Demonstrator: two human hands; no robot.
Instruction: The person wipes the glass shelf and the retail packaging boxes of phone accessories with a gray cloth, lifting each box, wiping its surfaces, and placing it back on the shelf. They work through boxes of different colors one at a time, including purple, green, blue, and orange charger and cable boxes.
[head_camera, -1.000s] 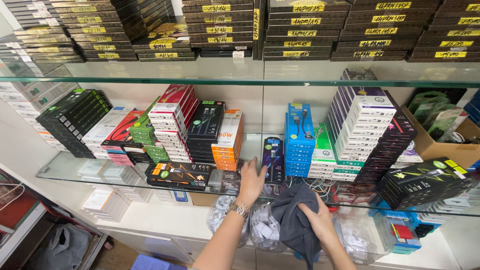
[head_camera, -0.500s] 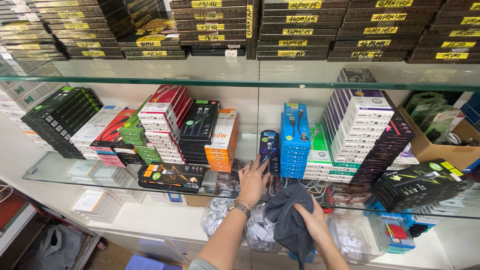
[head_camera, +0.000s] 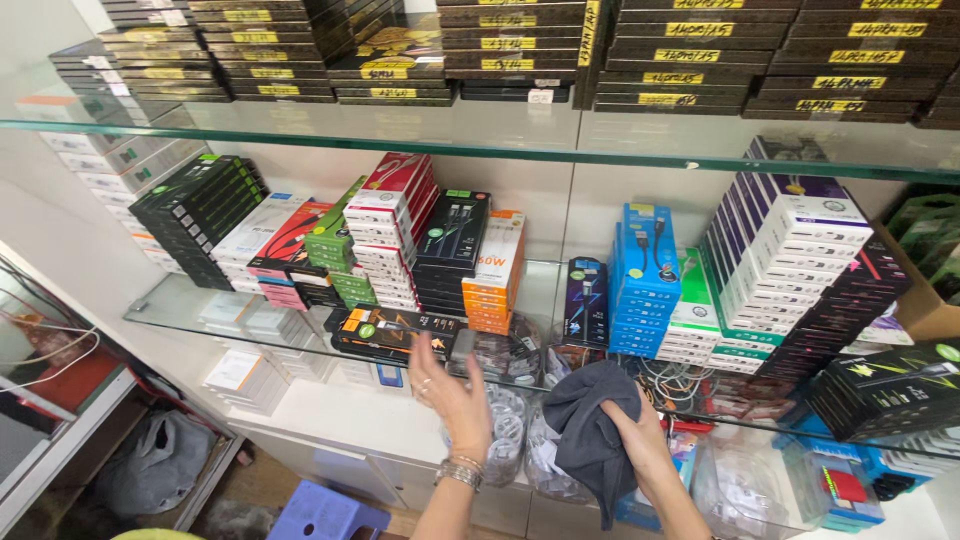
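My right hand (head_camera: 640, 432) grips a dark grey cloth (head_camera: 588, 425) that hangs bunched in front of the lower glass shelf (head_camera: 180, 300). My left hand (head_camera: 450, 390), with a bracelet at the wrist, is raised with fingers apart and holds nothing. It hovers just in front of flat black and orange boxes (head_camera: 395, 330) lying on the glass shelf. Behind stand a small dark cable pack (head_camera: 585, 298) and a stack of blue boxes (head_camera: 645, 280).
Stacks of red, green, black, orange and white product boxes (head_camera: 400, 225) fill the glass shelf. Dark flat boxes (head_camera: 520, 45) line the upper glass shelf. Clear bags of white cables (head_camera: 510, 420) sit below. A blue stool (head_camera: 325, 512) stands on the floor.
My left hand has drawn back from the small dark cable pack toward the left and down. My right hand has kept hold of the cloth. The view has shifted slightly.
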